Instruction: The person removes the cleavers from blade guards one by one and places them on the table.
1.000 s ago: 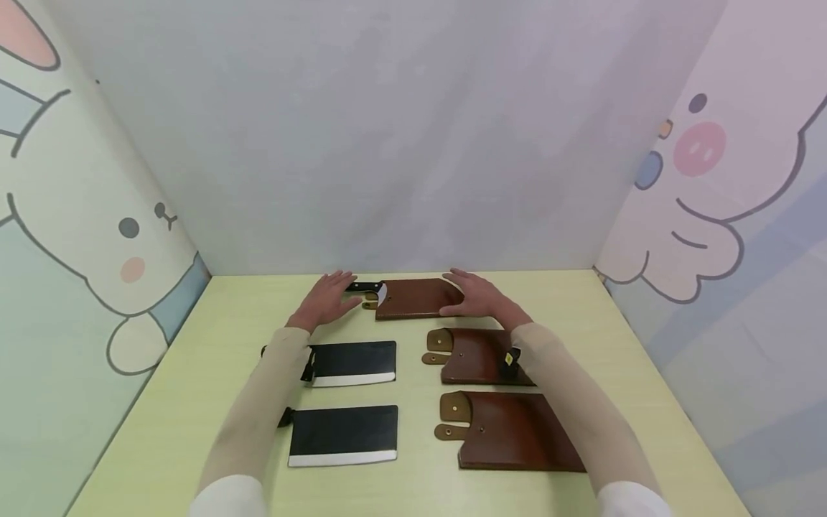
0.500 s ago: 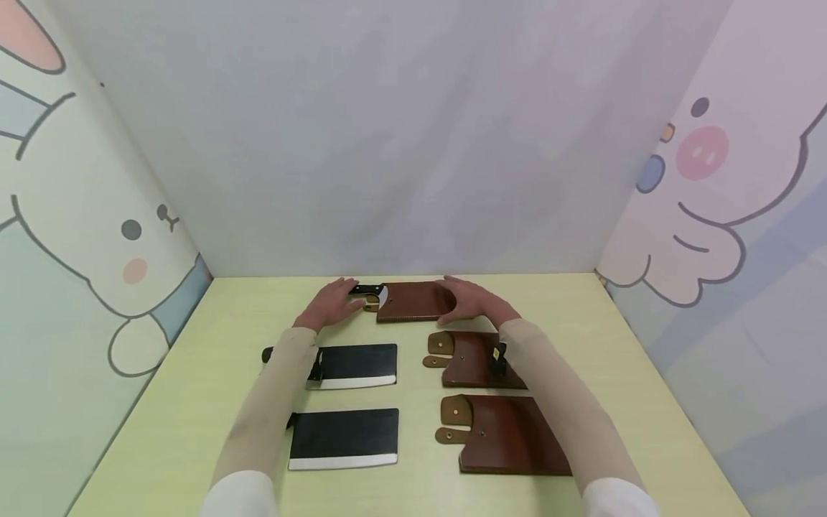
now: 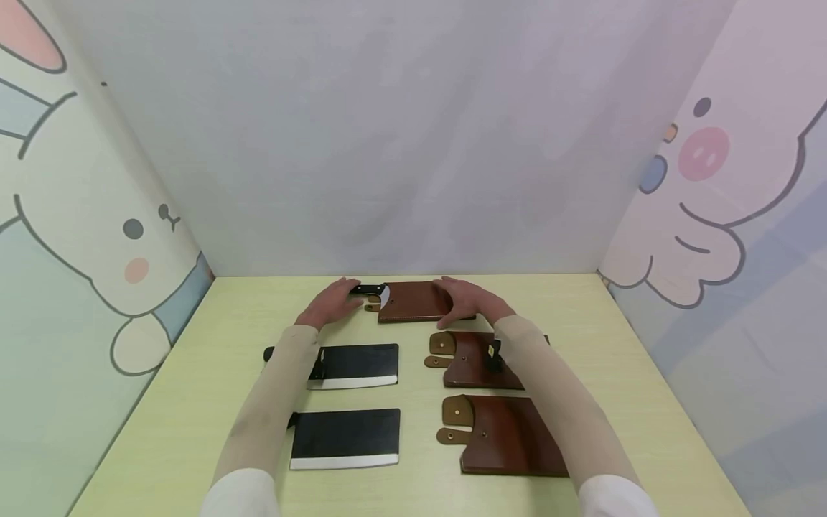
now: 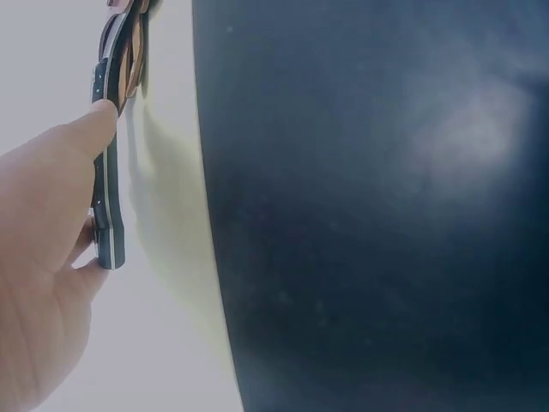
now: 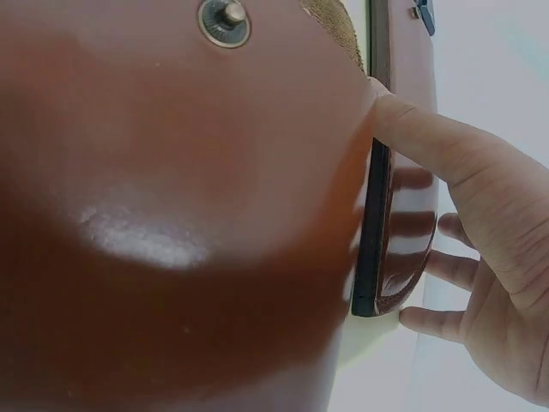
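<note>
At the back of the table lies a cleaver (image 3: pixel 370 289), its blade inside a brown leather sheath (image 3: pixel 413 300); only the black riveted handle and a bit of steel show. My left hand (image 3: pixel 331 301) holds the handle's end, and the left wrist view shows the thumb against the handle (image 4: pixel 110 189) with fingers behind. My right hand (image 3: pixel 466 300) grips the sheath's right end. In the right wrist view its thumb rests on the near edge of that sheath (image 5: pixel 410 215), other fingers along the far side.
Two more cleavers, one middle (image 3: pixel 362 361) and one front (image 3: pixel 345 433), lie flat on the pale table (image 3: pixel 194 402). Right of them lie a middle sheath (image 3: pixel 468 359) and a front sheath (image 3: pixel 510 431), straps unfastened. My forearms pass over these things. A plain wall (image 3: pixel 413 143) stands behind.
Both hands have moved inward onto the sheathed cleaver, the left closing on the handle and the right on the sheath's end. The other cleavers and sheaths have stayed put.
</note>
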The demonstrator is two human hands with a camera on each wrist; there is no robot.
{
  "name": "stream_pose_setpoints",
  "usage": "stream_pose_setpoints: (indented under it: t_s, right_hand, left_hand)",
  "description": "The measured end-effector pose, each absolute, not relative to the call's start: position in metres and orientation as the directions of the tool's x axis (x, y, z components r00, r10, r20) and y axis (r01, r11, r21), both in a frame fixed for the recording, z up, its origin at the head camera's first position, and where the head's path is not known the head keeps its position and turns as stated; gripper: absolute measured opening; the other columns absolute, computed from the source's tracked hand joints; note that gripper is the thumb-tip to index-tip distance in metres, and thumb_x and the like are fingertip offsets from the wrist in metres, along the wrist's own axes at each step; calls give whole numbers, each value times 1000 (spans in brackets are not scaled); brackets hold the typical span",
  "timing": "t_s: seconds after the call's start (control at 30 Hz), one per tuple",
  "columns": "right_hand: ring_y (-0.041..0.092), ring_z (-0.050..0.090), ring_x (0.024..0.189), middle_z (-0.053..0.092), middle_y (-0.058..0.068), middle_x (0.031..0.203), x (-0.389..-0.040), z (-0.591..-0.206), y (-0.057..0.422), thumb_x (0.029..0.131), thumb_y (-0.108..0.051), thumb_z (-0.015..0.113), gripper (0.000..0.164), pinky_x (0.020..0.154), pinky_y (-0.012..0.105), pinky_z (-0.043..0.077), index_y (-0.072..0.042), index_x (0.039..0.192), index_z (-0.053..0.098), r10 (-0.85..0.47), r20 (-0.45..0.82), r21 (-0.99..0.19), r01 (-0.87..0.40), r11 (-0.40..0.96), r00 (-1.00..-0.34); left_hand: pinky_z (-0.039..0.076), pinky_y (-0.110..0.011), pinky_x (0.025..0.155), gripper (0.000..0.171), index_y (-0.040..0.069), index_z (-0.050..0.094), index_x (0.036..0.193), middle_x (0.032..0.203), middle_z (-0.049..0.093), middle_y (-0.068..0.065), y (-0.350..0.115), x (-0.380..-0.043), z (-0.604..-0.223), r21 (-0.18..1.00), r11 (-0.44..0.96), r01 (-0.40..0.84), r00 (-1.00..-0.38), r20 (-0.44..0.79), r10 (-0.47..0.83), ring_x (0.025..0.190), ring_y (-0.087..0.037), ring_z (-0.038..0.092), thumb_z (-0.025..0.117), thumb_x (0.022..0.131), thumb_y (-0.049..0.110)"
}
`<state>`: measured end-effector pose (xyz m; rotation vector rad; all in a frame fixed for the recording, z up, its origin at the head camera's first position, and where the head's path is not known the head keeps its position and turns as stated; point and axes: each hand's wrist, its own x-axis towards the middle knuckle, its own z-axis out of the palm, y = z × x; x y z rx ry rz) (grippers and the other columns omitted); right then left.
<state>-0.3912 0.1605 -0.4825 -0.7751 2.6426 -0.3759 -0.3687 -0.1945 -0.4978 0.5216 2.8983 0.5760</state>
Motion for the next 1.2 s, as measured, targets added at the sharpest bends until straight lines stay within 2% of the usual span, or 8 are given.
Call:
stream_pose_setpoints:
  t_s: [0.23, 0.47, 0.73, 0.97, 1.2]
  right_hand:
    - [38, 24, 154, 17, 16, 169, -393, -482, 154, 81, -53, 84, 112, 119, 54, 28, -12, 164, 20, -556, -274, -322, -470, 822, -785]
    - [42, 24, 152, 17, 19, 169, -396, -481, 153, 81, -51, 85, 111, 118, 55, 29, -11, 164, 23, -549, -275, -313, -466, 827, -789]
    - [40, 34, 148, 33, 16, 163, -398, -484, 153, 80, -52, 85, 109, 116, 53, 33, -8, 162, 27, -573, -243, -306, -499, 811, -783]
    - [37, 42, 142, 42, 15, 157, -395, -480, 151, 78, -52, 86, 108, 113, 51, 38, -7, 160, 31, -578, -229, -283, -514, 810, -784]
    - [35, 51, 131, 51, 14, 146, -395, -481, 155, 74, -56, 87, 110, 109, 49, 42, -4, 157, 37, -578, -188, -249, -530, 810, -794]
  left_hand:
    - [31, -55, 117, 59, -2, 40, 153, 154, 44, -26, -196, -370, -498, 390, 866, 312, -929, -67, 365, 146, -43, 35, 59, 106, 26]
    - [34, -54, 115, 60, -2, 41, 153, 152, 47, -25, -195, -369, -495, 372, 873, 316, -926, -81, 370, 142, -42, 43, 63, 103, 22]
    - [37, -54, 113, 56, -3, 42, 152, 149, 50, -26, -189, -366, -492, 346, 883, 318, -928, -75, 364, 138, -42, 47, 62, 104, 16]
    - [45, -52, 106, 43, -1, 54, 143, 135, 60, -23, -188, -370, -499, 272, 908, 317, -940, -36, 339, 126, -39, 57, 63, 103, 12]
    - [46, -52, 103, 36, 0, 60, 137, 128, 63, -22, -189, -370, -500, 276, 898, 342, -935, 5, 354, 120, -39, 58, 63, 103, 13]
